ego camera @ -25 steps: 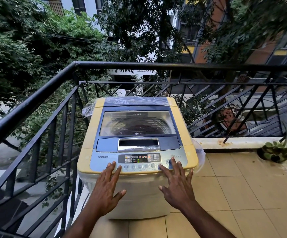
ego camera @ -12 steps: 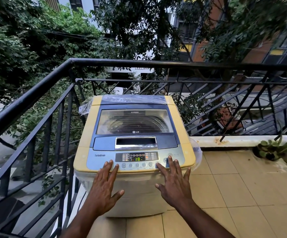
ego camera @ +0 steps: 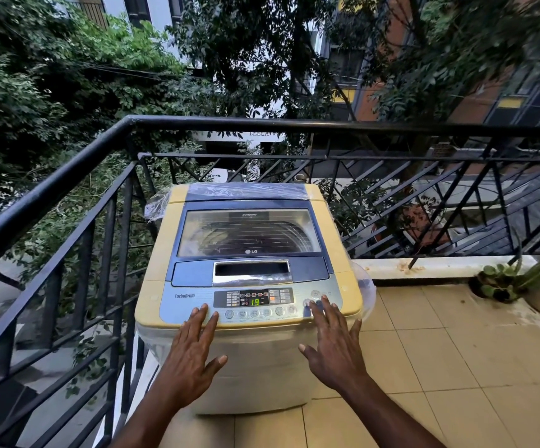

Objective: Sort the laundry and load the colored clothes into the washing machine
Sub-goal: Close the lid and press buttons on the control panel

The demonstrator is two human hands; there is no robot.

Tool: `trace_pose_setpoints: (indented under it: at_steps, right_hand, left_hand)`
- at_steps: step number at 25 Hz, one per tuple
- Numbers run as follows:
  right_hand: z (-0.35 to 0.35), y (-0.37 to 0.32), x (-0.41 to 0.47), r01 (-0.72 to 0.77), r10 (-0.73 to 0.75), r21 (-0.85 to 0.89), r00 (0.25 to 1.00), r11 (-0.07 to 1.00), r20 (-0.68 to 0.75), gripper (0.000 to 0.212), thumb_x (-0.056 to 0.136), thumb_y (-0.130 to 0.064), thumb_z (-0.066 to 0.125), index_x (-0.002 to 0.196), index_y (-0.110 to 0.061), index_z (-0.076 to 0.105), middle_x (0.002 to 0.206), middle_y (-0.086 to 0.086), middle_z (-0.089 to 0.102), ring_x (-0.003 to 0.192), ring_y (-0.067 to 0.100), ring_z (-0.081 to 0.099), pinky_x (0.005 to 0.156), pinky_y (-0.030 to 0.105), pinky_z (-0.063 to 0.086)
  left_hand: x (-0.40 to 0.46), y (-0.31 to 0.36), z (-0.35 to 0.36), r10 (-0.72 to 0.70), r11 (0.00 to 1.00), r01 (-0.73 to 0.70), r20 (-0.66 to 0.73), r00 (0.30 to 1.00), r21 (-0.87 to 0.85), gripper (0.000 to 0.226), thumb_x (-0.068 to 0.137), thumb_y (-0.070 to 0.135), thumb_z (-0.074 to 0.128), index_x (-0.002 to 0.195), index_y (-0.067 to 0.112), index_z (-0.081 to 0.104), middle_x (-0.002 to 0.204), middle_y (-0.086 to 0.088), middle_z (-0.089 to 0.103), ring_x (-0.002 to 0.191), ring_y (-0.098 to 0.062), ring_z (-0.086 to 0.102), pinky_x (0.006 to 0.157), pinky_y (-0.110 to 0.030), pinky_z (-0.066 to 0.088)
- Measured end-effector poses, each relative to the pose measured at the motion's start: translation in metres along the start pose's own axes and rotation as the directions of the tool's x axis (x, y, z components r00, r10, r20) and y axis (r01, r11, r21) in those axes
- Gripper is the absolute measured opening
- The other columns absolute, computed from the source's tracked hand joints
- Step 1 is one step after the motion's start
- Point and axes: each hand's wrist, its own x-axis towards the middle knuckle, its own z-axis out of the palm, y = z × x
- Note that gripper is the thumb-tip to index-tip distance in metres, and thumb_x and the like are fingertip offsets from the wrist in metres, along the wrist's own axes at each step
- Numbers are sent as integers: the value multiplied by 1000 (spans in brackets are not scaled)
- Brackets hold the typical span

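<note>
**Hands on washer control panel, lid shut, display lit**

Top-load washing machine (ego camera: 249, 286) stands on a tiled balcony floor (ego camera: 449, 350), tucked into the corner of the black railing (ego camera: 68, 176), probably to stay out of the walkway. Clear plastic wrap (ego camera: 246, 189) covers the back of the top, likely as weather cover. The see-through lid (ego camera: 249, 232) is closed; something dark shows through it in the drum, but I cannot tell if it is clothing. No loose laundry is visible anywhere.

Left hand (ego camera: 194, 347) is open flat with fingers spread and holds nothing. Its fingertips (ego camera: 204, 308) reach the front edge of the control panel (ego camera: 252, 302) on the left, just beside the row of round buttons; it looks like a bracing rest, not a press.

Right hand (ego camera: 336, 347) is also open and empty, with spread fingers. Its fingertips (ego camera: 323, 300) lie over the buttons at the panel's right end, where start/power keys usually sit, so it seems to be doing the pressing. Actual contact is hard to confirm.

The green display (ego camera: 255, 302) reads 19, so the machine is powered.

Judgement: loading looks finished and this is the cycle-setting or start stage, near the end of the task.

Potted plants (ego camera: 520, 282) sit at the right by the ledge, well apart from the machine.
</note>
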Motion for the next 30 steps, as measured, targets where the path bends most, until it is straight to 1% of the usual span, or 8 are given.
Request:
trace_pose_setpoints:
  at_steps: [5,8,11,14,19,22,26,30]
  right_hand:
    - [-5,14,0,-46,46,11,999,999,-26,92,92,-55,58,162,-30,4,172,-2,-5,158,23,3,122,66,9]
    - [-4,17,-1,-60,60,6,998,998,-23,91,91,-53,60,162,-32,8,172,0,-3,158,25,6,121,66,10]
    - [-3,16,-2,-70,70,-11,997,998,-20,86,89,-52,63,159,-37,15,172,3,2,158,28,8,120,67,12]
    - [-2,14,2,-67,66,-34,998,997,-3,84,89,-53,64,157,-43,15,171,4,2,157,30,6,120,68,13]
    - [1,10,7,-38,38,-39,999,999,7,88,89,-58,61,157,-49,7,171,4,-3,158,32,1,121,68,12]
    - [3,9,8,-29,30,-43,999,999,13,88,89,-61,59,158,-49,5,171,3,-6,157,35,-2,122,67,13]
    - [5,6,9,-30,31,-49,999,998,20,88,88,-63,58,158,-47,5,171,3,-2,157,35,-1,121,68,12]
    - [7,6,9,-29,30,-72,999,997,15,90,88,-62,58,158,-45,5,171,4,6,157,35,3,119,70,14]
  left_hand:
    - [-5,-2,-9,-54,997,52,-32,998,-55,93,85,75,23,156,21,-2,164,-1,-18,153,-19,-17,126,-45,6]
    - [-5,-3,-18,-99,992,94,-64,993,-79,106,77,86,4,156,16,6,165,-8,-9,154,-25,-10,126,-42,4]
    - [-4,-4,-24,-136,986,129,-63,989,-101,116,69,90,-7,156,14,4,165,-12,-10,153,-26,-13,126,-41,3]
    - [-2,-1,-28,-109,989,102,-59,992,-102,117,69,89,-9,155,12,5,165,-11,-9,153,-25,-12,126,-41,3]
    - [2,3,-25,-89,989,84,-38,995,-118,120,68,90,-9,154,8,3,164,-14,-11,152,-27,-13,126,-40,2]
    - [3,-1,-18,-76,994,74,-21,997,-74,115,70,88,-10,155,11,4,164,-11,-14,152,-25,-15,126,-39,0]
    - [3,-7,-12,-68,997,68,-2,998,-40,109,74,85,-8,156,13,2,164,-9,-16,152,-24,-17,125,-38,-2]
    - [3,-9,-10,-66,997,65,-6,998,-43,106,77,83,-4,156,14,5,164,-9,-12,153,-25,-14,125,-40,1]
